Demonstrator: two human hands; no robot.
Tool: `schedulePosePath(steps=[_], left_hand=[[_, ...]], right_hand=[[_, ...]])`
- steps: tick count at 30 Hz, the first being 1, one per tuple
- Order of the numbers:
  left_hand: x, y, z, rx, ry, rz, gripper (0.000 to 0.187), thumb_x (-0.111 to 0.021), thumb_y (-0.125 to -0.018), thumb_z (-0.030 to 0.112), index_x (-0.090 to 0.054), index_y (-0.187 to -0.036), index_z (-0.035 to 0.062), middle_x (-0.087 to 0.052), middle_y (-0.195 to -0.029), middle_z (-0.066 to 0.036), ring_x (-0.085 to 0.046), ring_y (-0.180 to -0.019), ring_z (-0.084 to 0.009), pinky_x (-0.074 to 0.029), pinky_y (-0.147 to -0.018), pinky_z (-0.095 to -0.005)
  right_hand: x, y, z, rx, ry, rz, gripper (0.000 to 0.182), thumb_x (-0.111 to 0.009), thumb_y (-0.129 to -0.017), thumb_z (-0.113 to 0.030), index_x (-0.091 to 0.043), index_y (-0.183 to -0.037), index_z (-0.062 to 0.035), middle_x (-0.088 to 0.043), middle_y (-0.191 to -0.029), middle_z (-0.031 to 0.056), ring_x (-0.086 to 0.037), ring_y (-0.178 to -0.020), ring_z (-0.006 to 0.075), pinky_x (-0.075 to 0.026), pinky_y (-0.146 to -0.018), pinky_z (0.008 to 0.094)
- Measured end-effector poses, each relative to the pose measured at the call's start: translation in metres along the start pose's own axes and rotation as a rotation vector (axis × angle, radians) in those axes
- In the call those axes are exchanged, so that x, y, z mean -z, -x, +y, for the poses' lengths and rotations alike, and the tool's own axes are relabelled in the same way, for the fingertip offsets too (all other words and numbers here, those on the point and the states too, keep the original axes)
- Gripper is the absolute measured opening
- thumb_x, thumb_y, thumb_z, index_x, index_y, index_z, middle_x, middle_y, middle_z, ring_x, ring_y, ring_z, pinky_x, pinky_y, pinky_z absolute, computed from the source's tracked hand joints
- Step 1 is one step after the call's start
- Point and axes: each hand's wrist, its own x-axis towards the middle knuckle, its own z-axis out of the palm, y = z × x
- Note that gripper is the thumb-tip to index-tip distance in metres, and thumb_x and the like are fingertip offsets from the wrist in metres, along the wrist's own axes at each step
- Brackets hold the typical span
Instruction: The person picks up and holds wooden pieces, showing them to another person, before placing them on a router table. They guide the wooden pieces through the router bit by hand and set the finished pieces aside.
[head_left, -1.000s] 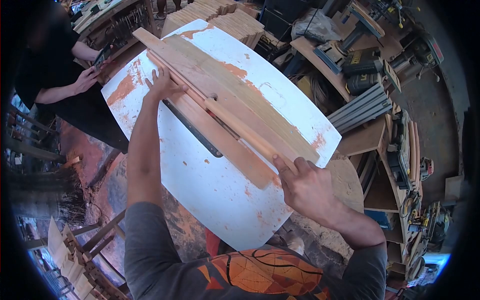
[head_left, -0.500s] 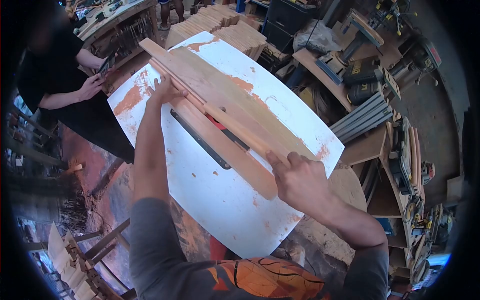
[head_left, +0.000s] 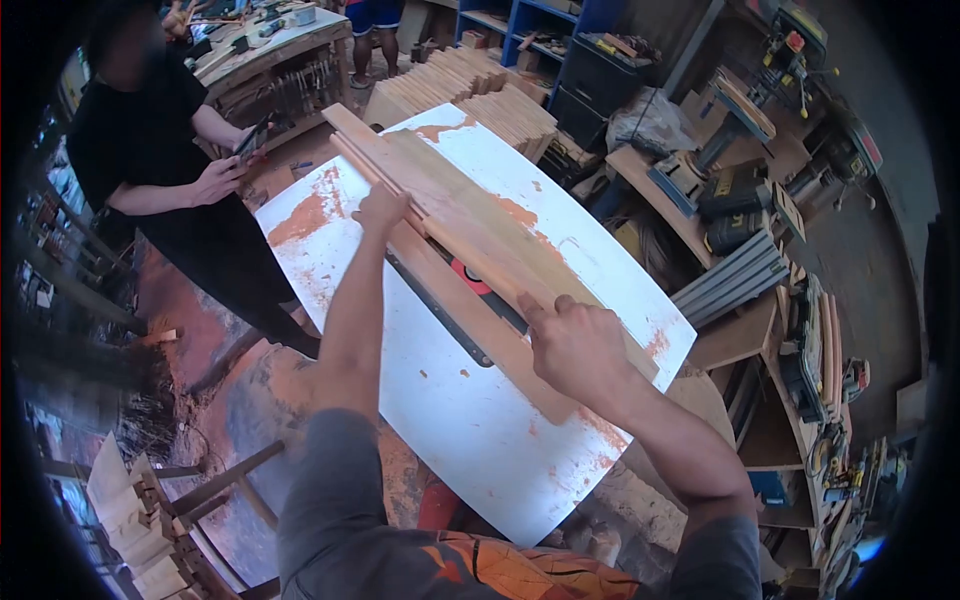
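Observation:
A long narrow wooden strip (head_left: 450, 240) lies along a wide board (head_left: 490, 215) on the white tabletop (head_left: 450, 430). My left hand (head_left: 382, 208) presses on the strip's far part, its fingers curled against the side. At the near end, my right hand (head_left: 582, 345) is closed round the strip, its index finger and thumb toward the front. A second flat wooden piece (head_left: 475, 310) runs parallel on the near side, beside a dark slotted rail (head_left: 440, 312). Between the pieces, a red ring (head_left: 472, 279) around a dark opening shows partly.
Another person (head_left: 150, 150) stands at the left, holding a phone (head_left: 252, 140). Stacked wooden pieces (head_left: 440, 85) lie beyond the tabletop. Shelves (head_left: 745, 350) with tools are on the right, and a tool-covered workbench (head_left: 270, 50) is at the back left. Sawdust lies on the tabletop.
The view has shifted. My right hand and the strip have moved up and left along the board. The fingers of my left hand, spread before, are now drawn closer together.

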Motion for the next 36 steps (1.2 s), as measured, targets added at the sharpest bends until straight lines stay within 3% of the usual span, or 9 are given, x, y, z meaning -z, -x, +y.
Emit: schedulePosePath(steps=[7,11,14,16,19,25,28,34,36], left_hand=[[-0.004,-0.025,0.004,0.266,0.257,0.064,0.057,-0.073,-0.085,0.043,-0.066,-0.125,0.0028,-0.069,-0.129,-0.018,-0.062,-0.126,-0.0325,-0.038,-0.11,-0.0558],[-0.014,-0.071,-0.015,0.179,0.319,-0.062,0.052,-0.075,-0.084,0.038,-0.07,-0.119,-0.0004,-0.07,-0.125,-0.02,-0.064,-0.124,-0.0337,-0.037,-0.111,-0.0595],[-0.012,-0.085,-0.016,0.183,0.286,-0.108,0.051,-0.077,-0.082,0.037,-0.073,-0.113,-0.0025,-0.071,-0.122,-0.022,-0.067,-0.119,-0.0356,-0.046,-0.105,-0.0566],[-0.004,-0.077,-0.017,0.197,0.555,-0.1,0.057,-0.08,-0.079,0.039,-0.072,-0.114,-0.0051,-0.071,-0.121,-0.022,-0.068,-0.114,-0.0371,-0.056,-0.093,-0.0472],[0.007,-0.059,-0.004,0.234,0.616,0.047,0.058,-0.083,-0.076,0.039,-0.073,-0.111,-0.0065,-0.072,-0.117,-0.023,-0.071,-0.108,-0.0337,-0.061,-0.083,-0.0384],[0.006,-0.07,-0.02,0.297,0.55,0.235,0.071,-0.088,-0.073,0.032,-0.062,-0.12,-0.0154,-0.074,-0.104,-0.023,-0.075,-0.097,-0.0285,-0.061,-0.081,-0.0379],[0.027,-0.043,-0.033,0.181,0.575,0.016,0.08,-0.089,-0.072,0.03,-0.052,-0.126,-0.0177,-0.072,-0.109,-0.025,-0.074,-0.101,-0.0312,-0.062,-0.081,-0.0371],[0.004,0.005,-0.078,0.064,0.309,0.111,0.078,-0.088,-0.072,0.026,-0.048,-0.125,-0.0144,-0.07,-0.109,-0.029,-0.073,-0.1,-0.0365,-0.061,-0.084,-0.0402],[0.018,0.082,-0.069,0.078,0.276,0.224,0.075,-0.086,-0.075,0.024,-0.046,-0.127,-0.0129,-0.07,-0.109,-0.029,-0.072,-0.096,-0.0392,-0.06,-0.084,-0.0444]], right_hand=[[-0.012,-0.036,-0.01,0.003,-0.029,0.005,0.043,-0.063,-0.088,-0.015,-0.069,-0.129,-0.0079,-0.065,-0.078,0.015,-0.069,-0.068,0.0313,-0.055,-0.061,0.0437],[-0.006,-0.045,-0.008,-0.008,0.026,0.003,0.04,-0.062,-0.09,-0.018,-0.07,-0.128,-0.0114,-0.066,-0.079,0.0144,-0.069,-0.07,0.0316,-0.055,-0.061,0.0432],[0.012,-0.028,-0.007,-0.057,-0.033,0.06,0.038,-0.064,-0.089,-0.019,-0.071,-0.126,-0.0142,-0.065,-0.076,0.0125,-0.068,-0.066,0.0316,-0.054,-0.059,0.0437],[0.025,-0.004,-0.005,-0.062,-0.055,0.083,0.039,-0.066,-0.088,-0.019,-0.071,-0.126,-0.0147,-0.065,-0.074,0.012,-0.068,-0.064,0.0316,-0.054,-0.058,0.0438],[0.034,0.038,0.001,-0.082,-0.1,0.133,0.04,-0.07,-0.086,-0.017,-0.071,-0.126,-0.0146,-0.064,-0.072,0.0116,-0.066,-0.06,0.0318,-0.054,-0.057,0.0439],[0.045,0.127,0.006,-0.217,-0.228,0.135,0.045,-0.077,-0.082,-0.015,-0.07,-0.126,-0.0125,-0.066,-0.076,0.0136,-0.068,-0.063,0.0315,-0.054,-0.057,0.0424],[0.041,0.165,0.008,-0.284,-0.292,0.152,0.046,-0.078,-0.081,-0.013,-0.071,-0.126,-0.0113,-0.067,-0.076,0.014,-0.068,-0.063,0.0323,-0.054,-0.057,0.0423],[0.035,0.237,0.011,-0.368,-0.468,0.241,0.044,-0.077,-0.081,-0.004,-0.071,-0.124,0.0002,-0.071,-0.082,0.0191,-0.071,-0.07,0.031,-0.055,-0.067,0.0369],[0.019,0.268,0.009,-0.414,-0.54,0.267,0.043,-0.077,-0.082,-0.005,-0.07,-0.125,0.0009,-0.072,-0.085,0.02,-0.072,-0.073,0.0296,-0.056,-0.069,0.0354]])
